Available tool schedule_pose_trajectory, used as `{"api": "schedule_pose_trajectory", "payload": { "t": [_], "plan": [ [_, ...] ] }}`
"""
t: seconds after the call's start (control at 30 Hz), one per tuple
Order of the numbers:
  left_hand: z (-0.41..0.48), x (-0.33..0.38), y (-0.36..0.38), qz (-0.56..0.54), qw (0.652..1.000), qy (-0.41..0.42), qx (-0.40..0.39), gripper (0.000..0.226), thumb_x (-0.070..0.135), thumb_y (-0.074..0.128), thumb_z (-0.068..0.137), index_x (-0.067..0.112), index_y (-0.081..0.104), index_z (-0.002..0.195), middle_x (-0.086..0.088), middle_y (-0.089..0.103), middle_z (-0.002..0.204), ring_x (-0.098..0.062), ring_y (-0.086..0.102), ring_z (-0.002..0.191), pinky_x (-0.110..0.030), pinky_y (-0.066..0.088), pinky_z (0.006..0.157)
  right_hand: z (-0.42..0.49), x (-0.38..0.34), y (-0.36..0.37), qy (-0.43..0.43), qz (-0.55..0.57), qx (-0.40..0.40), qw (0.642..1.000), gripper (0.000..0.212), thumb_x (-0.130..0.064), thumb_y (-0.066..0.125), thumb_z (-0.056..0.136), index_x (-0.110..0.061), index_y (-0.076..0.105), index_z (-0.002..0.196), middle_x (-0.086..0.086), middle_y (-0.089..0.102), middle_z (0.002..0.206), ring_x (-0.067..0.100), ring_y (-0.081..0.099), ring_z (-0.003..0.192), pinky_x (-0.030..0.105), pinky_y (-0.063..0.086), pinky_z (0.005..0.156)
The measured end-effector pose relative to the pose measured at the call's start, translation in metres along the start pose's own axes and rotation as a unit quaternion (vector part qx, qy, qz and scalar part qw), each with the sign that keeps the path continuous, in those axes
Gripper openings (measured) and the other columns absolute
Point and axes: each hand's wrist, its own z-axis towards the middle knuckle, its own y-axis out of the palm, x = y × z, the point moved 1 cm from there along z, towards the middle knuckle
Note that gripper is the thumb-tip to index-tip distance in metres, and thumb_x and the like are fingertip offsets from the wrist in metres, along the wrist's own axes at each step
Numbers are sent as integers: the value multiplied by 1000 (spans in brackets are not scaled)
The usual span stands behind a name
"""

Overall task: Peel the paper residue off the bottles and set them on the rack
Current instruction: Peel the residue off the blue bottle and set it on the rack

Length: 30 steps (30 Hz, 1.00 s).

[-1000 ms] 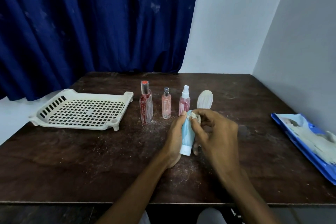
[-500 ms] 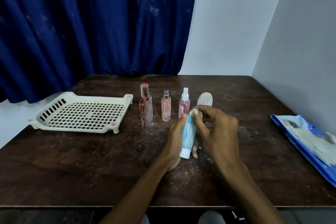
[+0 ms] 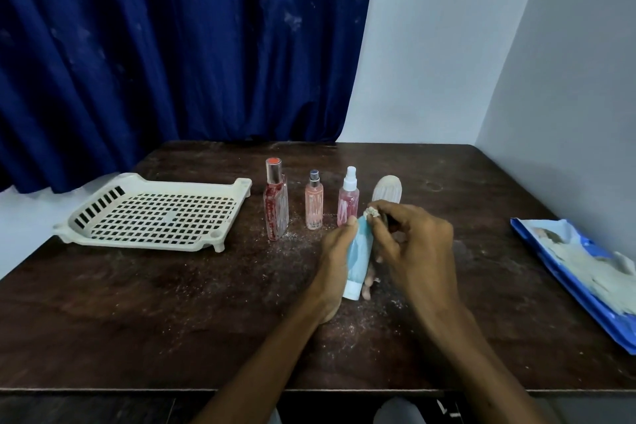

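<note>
My left hand (image 3: 332, 262) grips a light blue tube bottle (image 3: 358, 256) with a white cap toward me, held over the table's middle. My right hand (image 3: 411, 248) pinches a wad of whitish paper residue (image 3: 372, 212) at the bottle's far end. Behind the hands stand a tall red bottle (image 3: 275, 208), a small pink bottle (image 3: 313, 205) and a pink spray bottle (image 3: 348, 201). A white ribbed bottle (image 3: 389, 190) is partly hidden behind my right hand. The white perforated rack (image 3: 155, 213) sits at the left with nothing on it.
A blue plastic sheet (image 3: 585, 282) with torn paper scraps lies at the table's right edge. Paper crumbs are scattered on the dark wooden table (image 3: 137, 320) around the bottles and hands. A blue curtain hangs behind; a wall runs along the right.
My right hand's pinch on the paper wad has shifted slightly up and right at the bottle's far end. The left hand still holds the blue bottle. The camera tilted a little.
</note>
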Motion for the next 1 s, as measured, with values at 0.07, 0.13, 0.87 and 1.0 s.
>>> {"api": "schedule_pose_trajectory", "payload": {
  "t": [0.07,0.13,0.87,1.0],
  "plan": [
    [0,0,1,14,1000,-6,18,58,55,36,99,1,57,90,-11,56,55,-19,47,36,-23,41,34,-5,-4,-1,-17,-20,-5,1000,17,-6,73,85,-16,77,99,-4,72,84,12,63,73,31,54,70],
    [1,0,2,24,999,-12,33,56,53,34,98,4,60,89,-13,55,56,-20,48,37,-23,41,34,-12,-7,-1,-33,-32,-15,999,17,-5,75,84,-15,77,97,-5,73,88,12,63,79,18,47,77],
    [-2,10,-1,-104,990,-88,-42,56,50,32,98,7,63,117,-10,59,72,-19,52,51,-27,46,45,-2,6,-7,172,82,40,981,20,-23,70,91,-22,73,110,-22,69,89,-8,65,82,8,51,72],
    [-2,8,-2,-86,993,-80,-30,53,48,36,92,3,63,93,-12,58,66,-20,51,48,-27,43,44,-2,-1,-5,100,49,16,994,17,-21,69,91,-20,76,107,-13,73,91,-2,67,78,20,57,73]
  ]
}}
